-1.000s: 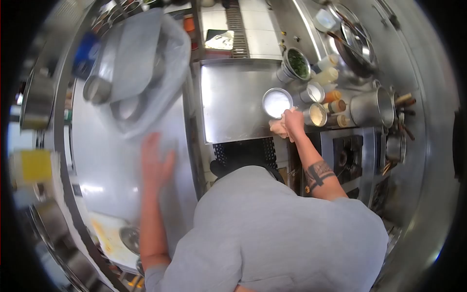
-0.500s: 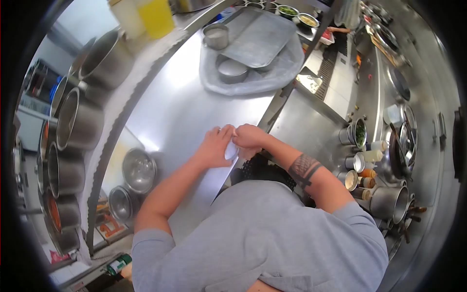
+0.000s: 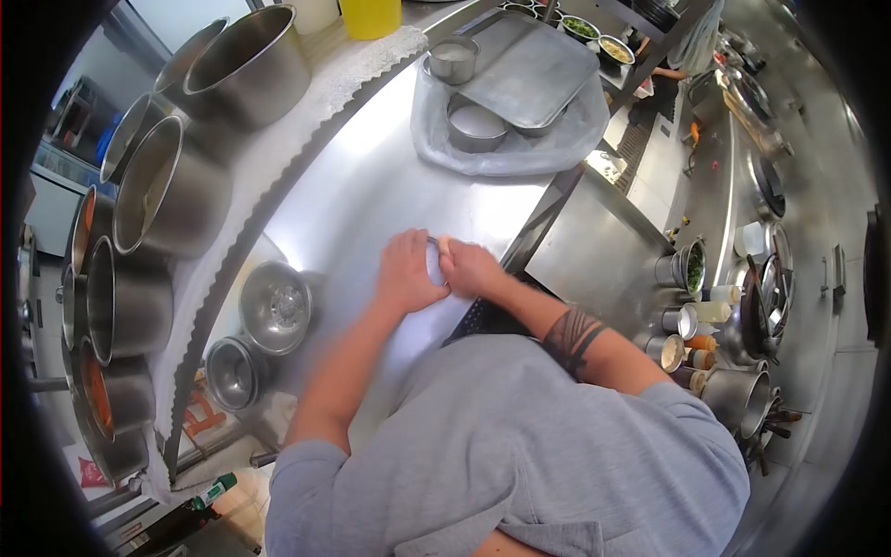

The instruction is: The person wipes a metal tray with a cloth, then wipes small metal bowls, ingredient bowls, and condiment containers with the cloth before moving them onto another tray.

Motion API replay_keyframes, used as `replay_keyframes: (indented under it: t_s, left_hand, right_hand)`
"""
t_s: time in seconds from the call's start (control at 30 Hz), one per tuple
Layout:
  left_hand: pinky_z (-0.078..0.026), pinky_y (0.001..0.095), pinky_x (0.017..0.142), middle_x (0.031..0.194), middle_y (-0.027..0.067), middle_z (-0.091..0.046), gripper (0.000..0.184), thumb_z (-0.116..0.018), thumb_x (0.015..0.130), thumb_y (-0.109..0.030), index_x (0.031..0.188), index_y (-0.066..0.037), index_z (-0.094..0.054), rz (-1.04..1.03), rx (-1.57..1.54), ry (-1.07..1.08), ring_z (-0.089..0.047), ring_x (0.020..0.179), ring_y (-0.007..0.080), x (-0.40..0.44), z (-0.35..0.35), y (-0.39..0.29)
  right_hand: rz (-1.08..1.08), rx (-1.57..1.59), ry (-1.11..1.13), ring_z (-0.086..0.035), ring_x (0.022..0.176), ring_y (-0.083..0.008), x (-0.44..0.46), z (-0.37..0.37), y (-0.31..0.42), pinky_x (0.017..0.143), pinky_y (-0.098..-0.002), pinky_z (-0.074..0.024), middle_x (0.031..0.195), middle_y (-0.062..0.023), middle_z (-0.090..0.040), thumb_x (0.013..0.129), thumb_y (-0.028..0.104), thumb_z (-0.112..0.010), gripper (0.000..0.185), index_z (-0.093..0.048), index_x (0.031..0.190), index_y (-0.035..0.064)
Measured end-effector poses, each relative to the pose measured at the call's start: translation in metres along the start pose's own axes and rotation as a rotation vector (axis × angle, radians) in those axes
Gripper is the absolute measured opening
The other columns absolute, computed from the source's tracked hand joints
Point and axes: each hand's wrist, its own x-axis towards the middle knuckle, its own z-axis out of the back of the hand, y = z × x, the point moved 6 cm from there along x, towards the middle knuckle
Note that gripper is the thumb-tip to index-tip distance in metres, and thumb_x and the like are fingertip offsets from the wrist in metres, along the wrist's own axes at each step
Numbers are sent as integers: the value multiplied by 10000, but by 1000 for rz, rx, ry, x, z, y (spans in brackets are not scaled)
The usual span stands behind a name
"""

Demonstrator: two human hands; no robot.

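Over the steel counter (image 3: 371,186), my left hand (image 3: 408,273) and my right hand (image 3: 470,269) meet at a small round metal container with a white inside (image 3: 434,262). My left hand wraps around its left side. The fingers of my right hand are curled together at its right rim; whether they pinch the rim or something else is hidden. Beyond my hands lies a clear plastic bag (image 3: 510,162) with a metal tray (image 3: 529,70) and round tins, one tin (image 3: 477,124) showing a pale top.
Metal bowls (image 3: 276,307) sit left of my forearm. Several steel pots (image 3: 174,186) line the raised shelf at left. Bottles (image 3: 713,312), a large pot (image 3: 738,399) and a lower steel surface (image 3: 594,251) are at right. Another person's arm (image 3: 670,73) shows far off at upper right.
My left hand came from the open counter to the container, and my right hand brought it over from the right-hand surface. Since half a second ago, both hands stay together while the view shifts.
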Motion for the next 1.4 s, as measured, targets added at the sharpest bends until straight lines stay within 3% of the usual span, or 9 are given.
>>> replay_keyframes:
  t_s: [0.2, 0.27, 0.33, 0.43, 0.63, 0.8, 1.03, 1.2, 1.4]
  left_hand:
    - [-353, 545, 1119, 1446, 224, -440, 1071, -839, 597, -391, 1487, 14, -405, 111, 93, -42, -417, 1337, 407, -12, 3, 0]
    - [-371, 539, 1110, 1437, 251, -442, 1075, -844, 591, -347, 1489, 23, -383, -230, 109, -47, -427, 1338, 424, -10, 2, 1]
    - [-372, 536, 1110, 1440, 255, -438, 1081, -844, 591, -345, 1492, 30, -378, -180, 54, -6, -422, 1342, 423, -2, 1, 7]
    - [-377, 522, 1109, 1449, 254, -428, 1093, -843, 588, -346, 1496, 39, -371, -90, 2, 0, -410, 1351, 418, 6, -5, 9]
    - [-382, 507, 1112, 1453, 257, -422, 1063, -825, 602, -339, 1490, 38, -378, -80, 104, 13, -403, 1359, 418, 11, 1, 13]
    - [-360, 521, 1132, 1485, 270, -396, 1061, -821, 609, -341, 1500, 25, -375, -218, -13, 99, -387, 1374, 439, 21, 0, 10]
    - [-341, 525, 1141, 1451, 264, -421, 1041, -817, 614, -335, 1495, 15, -388, -204, 134, 17, -392, 1370, 434, 17, -3, 1]
    - [-373, 529, 1094, 1467, 256, -412, 1023, -794, 653, -339, 1507, 29, -366, -193, 112, 138, -404, 1345, 434, 38, 0, 0]
    - [-376, 541, 1071, 1495, 226, -401, 1069, -809, 661, -365, 1537, 12, -326, -170, 235, 118, -389, 1372, 408, 26, -6, -6]
  right_hand:
    - [47, 1, 184, -673, 911, -483, 9, -3, -24, 853, -540, -530, 961, -272, -708, 1065, 359, -379, 425, -630, 1050, 17]
    - [28, -48, 278, -678, 903, -480, 25, 16, -21, 844, -552, -534, 949, -277, -708, 1065, 349, -375, 415, -611, 1103, 10]
    - [219, -175, 188, -682, 894, -484, 22, 9, -11, 839, -567, -535, 934, -297, -704, 1058, 332, -375, 412, -596, 1138, -6]
    - [-173, 93, -239, -677, 902, -495, -10, -11, -29, 842, -563, -534, 919, -310, -697, 1043, 374, -412, 438, -615, 1110, -7]
    - [-31, 28, 122, -681, 879, -478, 6, 16, -29, 840, -556, -530, 875, -244, -717, 1041, 386, -400, 436, -646, 1009, 27]
    - [-181, 153, -279, -667, 950, -500, -11, -1, -29, 883, -574, -516, 993, -271, -710, 1041, 386, -388, 439, -630, 1052, 20]
    - [-178, 73, 240, -687, 899, -442, 5, 29, -28, 838, -540, -540, 929, -242, -717, 984, 344, -468, 363, -636, 999, 23]
    - [-239, 90, -313, -672, 984, -478, -9, 3, -30, 900, -564, -526, 1057, -279, -706, 1002, 307, -441, 357, -539, 1235, 55]
    - [-137, 112, 90, -689, 936, -450, 4, 14, -42, 857, -564, -537, 957, -268, -713, 1003, 307, -443, 319, -586, 1111, 43]
